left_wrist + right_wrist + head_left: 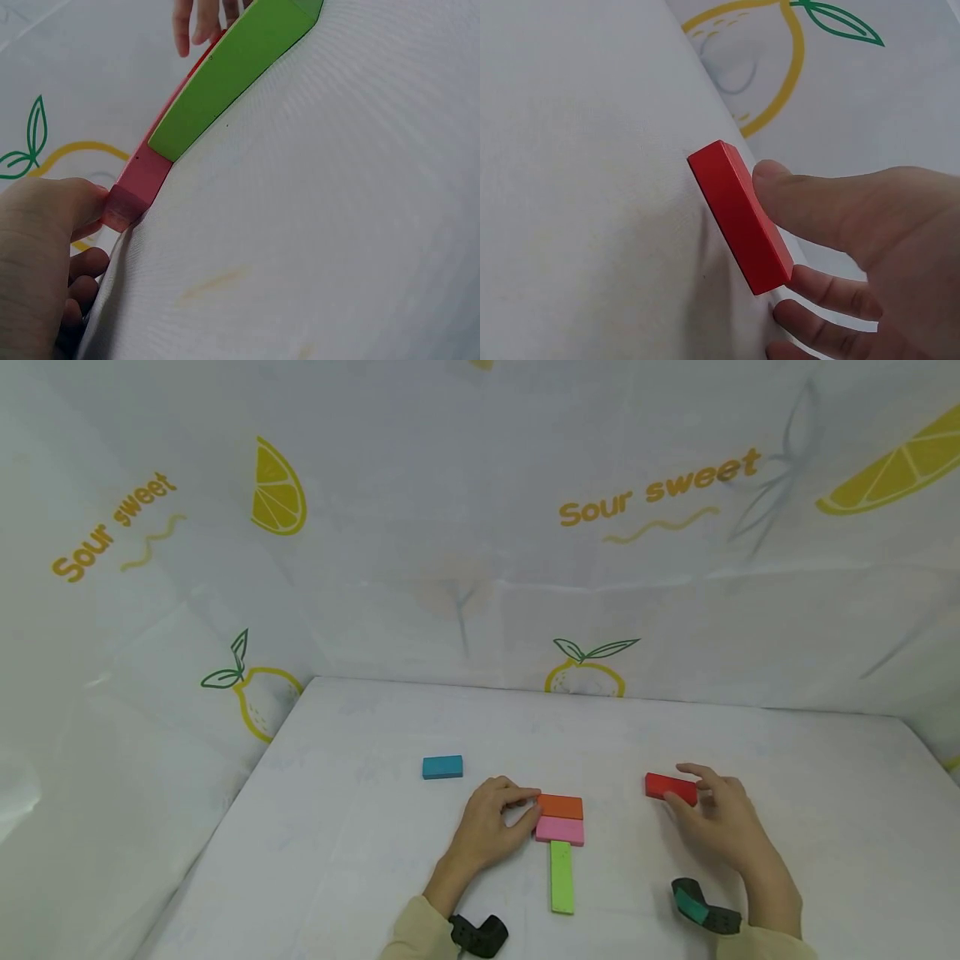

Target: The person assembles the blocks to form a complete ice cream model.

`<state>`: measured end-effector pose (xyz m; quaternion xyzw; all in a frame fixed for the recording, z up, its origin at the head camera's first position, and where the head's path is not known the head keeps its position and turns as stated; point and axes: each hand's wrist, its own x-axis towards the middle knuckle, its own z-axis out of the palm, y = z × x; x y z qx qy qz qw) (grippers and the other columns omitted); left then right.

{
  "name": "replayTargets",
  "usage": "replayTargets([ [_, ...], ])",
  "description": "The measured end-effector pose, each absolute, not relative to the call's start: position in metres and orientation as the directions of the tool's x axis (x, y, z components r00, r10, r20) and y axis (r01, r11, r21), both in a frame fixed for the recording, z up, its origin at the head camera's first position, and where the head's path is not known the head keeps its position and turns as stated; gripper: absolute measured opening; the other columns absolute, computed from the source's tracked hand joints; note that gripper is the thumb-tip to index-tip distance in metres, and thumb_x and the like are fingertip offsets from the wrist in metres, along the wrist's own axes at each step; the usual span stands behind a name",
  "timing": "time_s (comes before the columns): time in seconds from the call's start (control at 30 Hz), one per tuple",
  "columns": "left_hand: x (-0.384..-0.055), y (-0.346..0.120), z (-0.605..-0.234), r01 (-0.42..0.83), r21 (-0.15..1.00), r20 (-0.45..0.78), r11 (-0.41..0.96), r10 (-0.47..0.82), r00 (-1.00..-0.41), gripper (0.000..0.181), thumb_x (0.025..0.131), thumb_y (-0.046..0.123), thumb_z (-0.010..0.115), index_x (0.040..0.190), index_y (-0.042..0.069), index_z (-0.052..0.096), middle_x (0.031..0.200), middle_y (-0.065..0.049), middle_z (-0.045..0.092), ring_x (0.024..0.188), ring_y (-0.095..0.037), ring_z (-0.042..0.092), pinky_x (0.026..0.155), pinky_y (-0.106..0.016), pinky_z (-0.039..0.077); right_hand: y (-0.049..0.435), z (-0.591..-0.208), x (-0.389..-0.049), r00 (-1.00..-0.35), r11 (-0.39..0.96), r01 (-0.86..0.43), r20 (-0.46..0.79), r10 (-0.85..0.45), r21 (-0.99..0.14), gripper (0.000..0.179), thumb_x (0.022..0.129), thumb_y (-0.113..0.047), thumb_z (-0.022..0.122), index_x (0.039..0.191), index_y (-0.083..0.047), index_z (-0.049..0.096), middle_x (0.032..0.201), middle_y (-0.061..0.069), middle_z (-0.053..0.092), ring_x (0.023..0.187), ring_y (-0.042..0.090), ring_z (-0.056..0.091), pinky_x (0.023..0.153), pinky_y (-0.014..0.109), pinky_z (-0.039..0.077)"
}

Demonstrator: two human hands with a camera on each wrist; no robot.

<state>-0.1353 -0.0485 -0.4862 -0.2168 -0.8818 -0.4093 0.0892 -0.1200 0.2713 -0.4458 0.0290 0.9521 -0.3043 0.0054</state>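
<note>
An orange block (pixel 561 807) lies flat against a pink block (pixel 560 832), with a lime green block (pixel 562 877) standing off the pink one's near side like a stem. At the left ends of the orange and pink blocks, my left hand (pixel 491 827) touches with its thumb and index finger. In the left wrist view, that thumb (pixel 86 199) rests at the pink block's end. Farther right, my right hand (pixel 716 814) holds a red block (pixel 667 787) by its right end. The right wrist view has the thumb (pixel 780 187) along the red block's side, other fingers curled near its end.
A blue block (pixel 442 767) lies toward the back left of the white table (pixel 337 877). A white curtain (pixel 420 527) printed with lemons rises behind the table and along its left side. Dark straps or devices (pixel 480 935) sit at both wrists.
</note>
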Motion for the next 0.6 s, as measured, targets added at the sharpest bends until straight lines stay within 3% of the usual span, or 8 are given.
replayTargets([
  [0.17,-0.1351,-0.0485,-0.4867,0.458,0.683,0.338,0.568,0.309,-0.889,0.021,0.092,0.022,0.073,0.111,0.016,0.08,0.086,0.004,0.068,0.081,-0.003,0.051,0.075,-0.016,0.044,0.2721,-0.4462,-0.1206,-0.995,0.813,0.092,-0.076,0.058,-0.575,0.062,0.094,-0.024,0.069,0.145,0.003,0.045,0.129,0.04,0.05,0.116,0.056,0.053,0.091,0.067,0.052],
  [0.6,-0.1347,-0.0483,-0.4847,0.459,0.678,0.337,0.574,0.313,-0.888,0.021,0.093,0.023,0.072,0.111,0.016,0.08,0.086,0.004,0.068,0.081,-0.003,0.051,0.074,-0.016,0.044,0.2768,-0.4509,-0.1213,-0.997,0.806,0.07,-0.064,0.039,-0.587,0.062,0.095,-0.021,0.068,0.145,0.008,0.043,0.129,0.041,0.049,0.115,0.054,0.053,0.091,0.066,0.05],
])
